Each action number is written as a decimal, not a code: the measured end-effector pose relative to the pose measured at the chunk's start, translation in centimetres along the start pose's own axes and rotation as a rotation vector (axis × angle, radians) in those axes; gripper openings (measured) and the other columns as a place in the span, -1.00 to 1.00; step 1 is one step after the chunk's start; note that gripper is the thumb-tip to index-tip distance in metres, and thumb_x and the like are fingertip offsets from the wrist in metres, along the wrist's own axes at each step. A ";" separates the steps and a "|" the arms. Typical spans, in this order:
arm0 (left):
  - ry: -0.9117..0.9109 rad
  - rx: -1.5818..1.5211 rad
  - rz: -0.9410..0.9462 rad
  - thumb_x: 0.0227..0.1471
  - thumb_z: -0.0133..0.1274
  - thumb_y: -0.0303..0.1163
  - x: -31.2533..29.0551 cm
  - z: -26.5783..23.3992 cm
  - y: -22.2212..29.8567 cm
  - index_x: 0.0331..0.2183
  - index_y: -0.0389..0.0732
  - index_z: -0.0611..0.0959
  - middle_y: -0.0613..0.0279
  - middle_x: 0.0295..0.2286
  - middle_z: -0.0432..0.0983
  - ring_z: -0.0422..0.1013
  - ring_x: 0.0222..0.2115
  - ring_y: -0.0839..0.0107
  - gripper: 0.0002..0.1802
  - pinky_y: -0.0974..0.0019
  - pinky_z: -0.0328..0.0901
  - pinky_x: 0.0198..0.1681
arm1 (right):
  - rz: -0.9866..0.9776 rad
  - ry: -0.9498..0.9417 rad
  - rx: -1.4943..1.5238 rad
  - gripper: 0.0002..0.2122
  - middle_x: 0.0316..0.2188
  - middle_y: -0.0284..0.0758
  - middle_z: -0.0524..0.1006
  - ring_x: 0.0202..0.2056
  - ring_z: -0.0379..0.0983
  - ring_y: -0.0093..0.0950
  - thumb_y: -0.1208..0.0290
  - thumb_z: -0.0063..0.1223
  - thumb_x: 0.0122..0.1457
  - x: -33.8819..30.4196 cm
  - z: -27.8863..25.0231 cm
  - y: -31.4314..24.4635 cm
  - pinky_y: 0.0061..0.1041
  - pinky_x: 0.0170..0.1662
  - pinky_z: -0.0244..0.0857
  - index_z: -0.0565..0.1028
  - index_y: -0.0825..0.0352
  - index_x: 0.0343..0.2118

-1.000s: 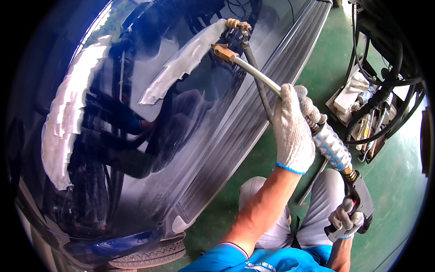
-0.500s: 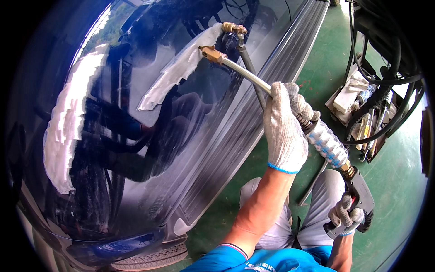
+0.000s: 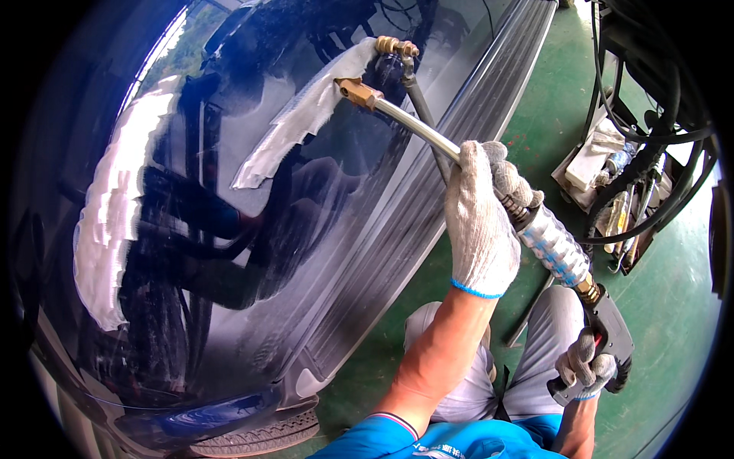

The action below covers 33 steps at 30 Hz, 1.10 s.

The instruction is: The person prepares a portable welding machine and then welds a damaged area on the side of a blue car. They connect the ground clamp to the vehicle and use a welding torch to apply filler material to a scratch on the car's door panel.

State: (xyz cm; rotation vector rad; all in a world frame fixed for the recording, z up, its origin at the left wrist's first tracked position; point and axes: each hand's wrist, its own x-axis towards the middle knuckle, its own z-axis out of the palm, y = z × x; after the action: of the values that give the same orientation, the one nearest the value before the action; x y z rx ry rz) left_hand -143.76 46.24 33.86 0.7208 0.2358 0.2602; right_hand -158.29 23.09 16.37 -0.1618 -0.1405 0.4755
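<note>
Head view: two gloved hands hold a long tool [image 3: 556,246] slanting from near right toward the far middle.
Left hand: the left hand [image 3: 482,229], in a white knit glove with blue cuff, is clenched around the tool's front part, thumb along the bright metal shaft [image 3: 419,128].
Right hand: the right hand [image 3: 586,363], nearer and farther right, wraps its fingers around the black pistol-shaped handle [image 3: 609,325]; whether the trigger is pressed I cannot tell.
Brass head: the brass head [image 3: 359,93], at the shaft's far left end, overlaps the right edge of a pale jagged strip [image 3: 298,118]; contact cannot be told.
Second fitting: a ringed brass fitting [image 3: 396,47] sits at that strip's far end, joined to a dark rod [image 3: 419,99] passing behind the shaft.
Vehicle: the glossy blue panel [image 3: 176,306] fills the left, with a broader pale strip [image 3: 115,210] farther left, a ribbed sill [image 3: 405,222] along its right side and a tyre [image 3: 264,437] near.
Floor: on the green floor [image 3: 650,329], right, lies an open box [image 3: 562,183] of tools beside black cables [image 3: 671,99].
</note>
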 end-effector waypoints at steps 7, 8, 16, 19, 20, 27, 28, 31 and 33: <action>-0.052 0.069 0.080 0.29 -0.04 -0.04 -0.2 -1.0 -1.0 -0.22 -0.22 0.52 0.26 -0.55 0.48 0.47 -0.53 0.37 -0.61 0.18 0.45 -0.31 | 0.017 -0.004 0.004 -0.68 -0.74 -0.23 0.42 -0.75 0.33 -0.38 0.42 0.24 0.00 0.5 0.7 -0.4 -0.24 -0.54 0.38 0.45 0.56 -0.28; -0.034 0.122 0.108 0.29 -0.04 -0.06 -0.3 -0.9 -1.8 -0.23 -0.22 0.52 0.24 -0.54 0.51 0.50 -0.51 0.36 -0.62 0.18 0.46 -0.30 | 0.028 -0.012 0.006 -0.66 -0.73 -0.22 0.43 -0.75 0.33 -0.37 0.43 0.24 0.00 0.6 0.7 -0.5 -0.23 -0.53 0.38 0.45 0.57 -0.24; -0.056 0.029 0.051 0.18 0.09 -0.33 -1.0 -0.9 -4.8 -0.25 -0.23 0.56 0.19 -0.57 0.50 0.47 -0.60 0.37 -0.83 0.25 0.48 -0.42 | 0.060 0.008 0.024 -0.53 -0.75 -0.26 0.43 -0.77 0.32 -0.38 0.41 0.27 -0.01 -0.3 -0.9 -1.2 -0.28 -0.51 0.39 0.39 0.55 -0.07; -0.122 0.101 0.036 0.18 0.10 -0.32 -0.6 -0.6 -3.3 -0.26 -0.22 0.56 0.19 -0.59 0.49 0.46 -0.63 0.36 -0.83 0.24 0.47 -0.46 | 0.063 0.005 0.015 -0.54 -0.75 -0.27 0.42 -0.76 0.33 -0.39 0.39 0.29 -0.01 -0.2 -0.3 -1.1 -0.29 -0.50 0.39 0.39 0.54 -0.10; -0.108 0.138 0.041 0.16 0.11 -0.31 -0.1 -0.4 -2.3 -0.25 -0.23 0.56 0.20 -0.62 0.48 0.47 -0.65 0.34 -0.80 0.22 0.46 -0.50 | 0.040 0.018 0.008 -0.55 -0.75 -0.27 0.42 -0.76 0.33 -0.40 0.40 0.29 -0.01 0.2 0.6 -0.7 -0.31 -0.51 0.39 0.39 0.54 -0.11; -0.117 0.070 0.076 0.20 0.10 -0.23 -1.3 -1.6 -5.2 -0.15 -0.25 0.54 0.19 -0.54 0.52 0.51 -0.55 0.36 -0.70 0.29 0.45 -0.43 | 0.015 0.020 0.044 -0.60 -0.73 -0.28 0.42 -0.76 0.30 -0.49 0.45 0.23 0.00 -0.1 0.7 -0.7 -0.33 -0.59 0.31 0.41 0.57 -0.14; -0.128 0.120 0.067 0.21 0.08 -0.20 -1.3 -1.7 -4.8 -0.14 -0.25 0.53 0.19 -0.52 0.52 0.51 -0.52 0.36 -0.68 0.28 0.45 -0.40 | 0.042 -0.003 0.052 -0.61 -0.73 -0.27 0.42 -0.76 0.31 -0.49 0.46 0.22 0.00 -0.2 0.2 -0.9 -0.34 -0.60 0.30 0.41 0.57 -0.14; -0.047 0.136 0.138 0.26 0.02 -0.09 -1.3 -1.1 -2.2 -0.12 -0.25 0.50 0.22 -0.49 0.52 0.50 -0.48 0.37 -0.60 0.22 0.46 -0.32 | -0.002 0.045 0.021 -0.60 -0.73 -0.27 0.42 -0.76 0.31 -0.48 0.45 0.21 0.01 -0.9 -0.2 -1.1 -0.33 -0.60 0.29 0.42 0.57 -0.12; -0.039 -0.063 0.088 0.27 -0.05 0.08 -0.5 -0.7 -0.7 -0.12 -0.20 0.50 0.30 -0.50 0.48 0.45 -0.49 0.45 -0.50 0.34 0.39 -0.44 | 0.020 -0.015 0.007 -0.58 -0.75 -0.28 0.41 -0.76 0.32 -0.46 0.45 0.21 0.01 -0.6 -0.2 -1.6 -0.32 -0.60 0.30 0.42 0.56 -0.09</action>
State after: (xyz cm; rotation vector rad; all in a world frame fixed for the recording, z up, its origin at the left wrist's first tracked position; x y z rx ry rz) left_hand -144.33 45.99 32.89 0.6746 0.1579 0.3358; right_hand -158.06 21.43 16.41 -0.1526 -0.1515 0.4973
